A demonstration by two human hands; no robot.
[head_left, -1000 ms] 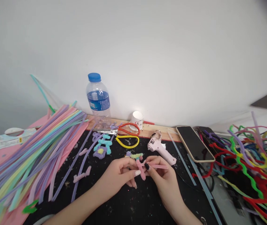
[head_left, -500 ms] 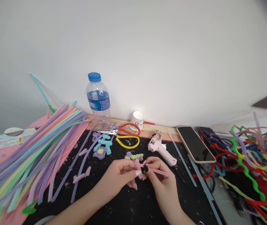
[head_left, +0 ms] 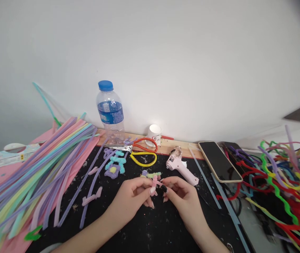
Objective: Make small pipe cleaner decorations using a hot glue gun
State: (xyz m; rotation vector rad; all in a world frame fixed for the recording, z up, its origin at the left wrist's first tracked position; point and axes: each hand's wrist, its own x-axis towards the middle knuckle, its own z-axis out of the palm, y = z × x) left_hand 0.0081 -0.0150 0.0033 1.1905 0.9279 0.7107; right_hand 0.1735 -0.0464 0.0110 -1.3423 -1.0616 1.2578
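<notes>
A small piece of bent pink pipe cleaner (head_left: 155, 181) is between my two hands, above the black mat. My left hand (head_left: 129, 198) pinches its body between thumb and fingers. My right hand (head_left: 184, 196) is closed at the strand's right end, thumb and index finger pressed together; the fingers partly hide that end. Just behind the fingertips lies a pastel pipe-cleaner piece (head_left: 154, 175). To the left rests a turquoise and purple pipe-cleaner figure (head_left: 116, 165), with a loose pink scrap (head_left: 92, 198) nearer to me.
Scissors (head_left: 143, 151) with red and yellow handles lie beyond my hands. A pink glue gun (head_left: 181, 167), a phone (head_left: 220, 162) and tangled pipe cleaners (head_left: 284, 189) are to the right. Straight pipe cleaners (head_left: 47, 168) heap at left. A bottle (head_left: 110, 112) and white cup (head_left: 154, 133) stand by the wall.
My fingertips have moved slightly apart, with the pink strand spanning the gap. The long pink end that stuck out past my right hand no longer shows there.
</notes>
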